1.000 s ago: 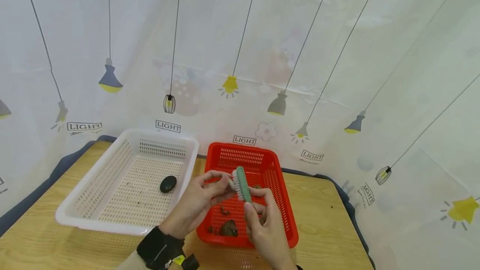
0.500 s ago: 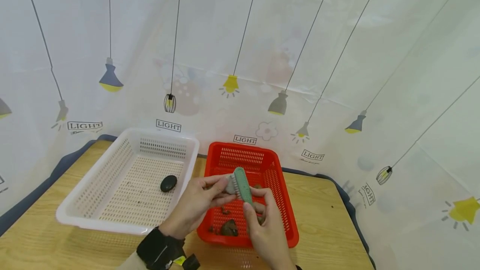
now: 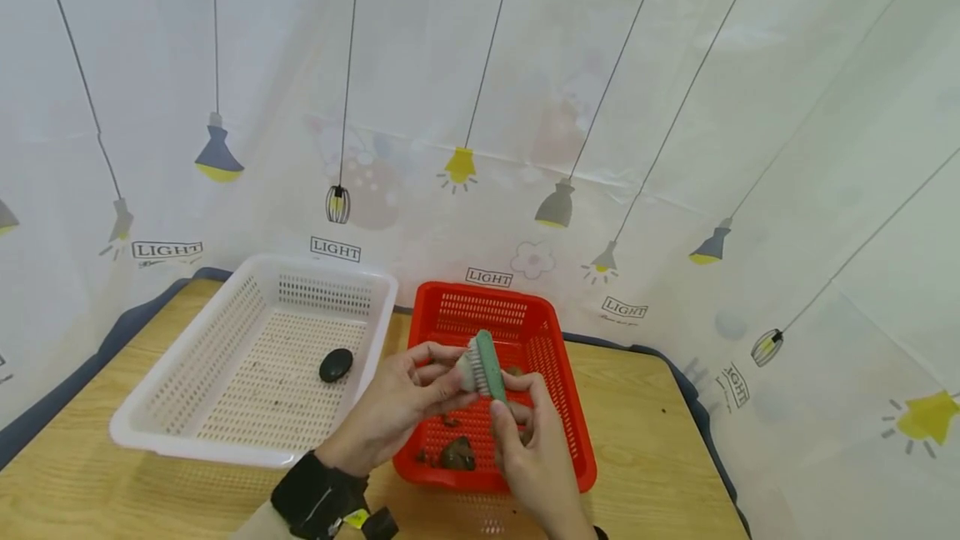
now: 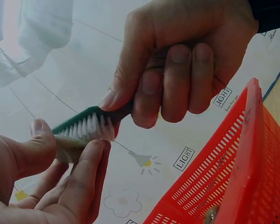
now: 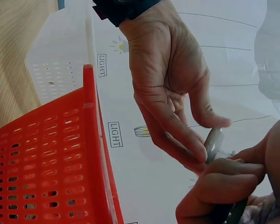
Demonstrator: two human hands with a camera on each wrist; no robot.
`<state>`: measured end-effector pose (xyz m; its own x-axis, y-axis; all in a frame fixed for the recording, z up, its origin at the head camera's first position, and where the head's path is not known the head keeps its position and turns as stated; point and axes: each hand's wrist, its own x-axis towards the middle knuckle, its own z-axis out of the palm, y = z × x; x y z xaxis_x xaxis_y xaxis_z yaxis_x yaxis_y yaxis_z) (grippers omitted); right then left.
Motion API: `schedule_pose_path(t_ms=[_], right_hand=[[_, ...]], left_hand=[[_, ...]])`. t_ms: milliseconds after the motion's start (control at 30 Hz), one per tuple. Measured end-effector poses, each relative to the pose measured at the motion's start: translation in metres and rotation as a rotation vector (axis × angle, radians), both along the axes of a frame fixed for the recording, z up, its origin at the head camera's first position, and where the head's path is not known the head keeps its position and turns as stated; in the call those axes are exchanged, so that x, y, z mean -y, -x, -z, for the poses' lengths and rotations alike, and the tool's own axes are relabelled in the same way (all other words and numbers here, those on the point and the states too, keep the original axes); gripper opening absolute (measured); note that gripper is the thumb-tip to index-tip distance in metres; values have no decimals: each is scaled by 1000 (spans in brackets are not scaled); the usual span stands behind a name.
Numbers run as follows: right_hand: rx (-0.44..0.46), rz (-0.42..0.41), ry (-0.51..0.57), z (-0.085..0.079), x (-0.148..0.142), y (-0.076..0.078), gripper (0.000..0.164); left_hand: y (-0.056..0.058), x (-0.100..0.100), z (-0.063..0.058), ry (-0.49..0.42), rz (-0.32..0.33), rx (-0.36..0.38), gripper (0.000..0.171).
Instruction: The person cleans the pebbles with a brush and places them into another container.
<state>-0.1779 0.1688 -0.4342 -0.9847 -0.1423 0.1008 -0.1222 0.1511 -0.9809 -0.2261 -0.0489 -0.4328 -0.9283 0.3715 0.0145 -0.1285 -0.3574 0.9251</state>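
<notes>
Over the red basket, my left hand (image 3: 390,411) pinches a small, flat, pale stone (image 4: 69,148) between thumb and fingers. My right hand (image 3: 536,457) grips the handle of a green brush (image 3: 492,367), its thumb along the near end. White bristles (image 4: 91,128) lie against the stone's face in the left wrist view. Part of the stone is covered by the fingers and the bristles. In the right wrist view the stone shows edge-on, and the right hand hides most of the brush.
A red perforated basket (image 3: 577,440) under the hands contains a brown stone (image 3: 457,454) and smaller dark pieces. To its left stands a white perforated basket (image 3: 202,455) with a smooth black stone (image 3: 336,365) inside. Behind the wooden table (image 3: 652,457) hangs a lamp-printed sheet (image 3: 420,65).
The brush has shifted slightly back and forth over the stone. The stone has tilted between the left fingers, showing a different face. Both hands keep their holds above the red basket.
</notes>
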Motion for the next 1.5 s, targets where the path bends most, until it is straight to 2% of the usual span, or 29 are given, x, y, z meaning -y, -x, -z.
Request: schedule_pose_path(t_ms=[133, 467, 600, 800, 967, 1267, 1400, 1500], right_hand=[[21, -28, 2, 1, -1, 0, 35], [8, -43, 19, 3, 0, 0, 36], [6, -51, 18, 4, -3, 4, 37], [18, -94, -13, 2, -3, 1, 35], [-2, -104, -8, 2, 0, 0, 31], [7, -49, -27, 0, -6, 4, 34], [4, -101, -21, 0, -8, 4, 36], [-8, -138, -22, 0, -8, 3, 37]], left_hand=[[0, 1, -1, 10, -10, 2, 63], [-2, -1, 0, 75, 2, -38, 70], [-3, 1, -1, 69, -16, -28, 69], [-1, 3, -1, 52, -63, -22, 62], [1, 1, 1, 37, -37, -26, 58], [0, 2, 0, 44, -30, -24, 69], [0, 4, -2, 38, -68, -12, 65], [1, 4, -2, 45, -74, -17, 64]])
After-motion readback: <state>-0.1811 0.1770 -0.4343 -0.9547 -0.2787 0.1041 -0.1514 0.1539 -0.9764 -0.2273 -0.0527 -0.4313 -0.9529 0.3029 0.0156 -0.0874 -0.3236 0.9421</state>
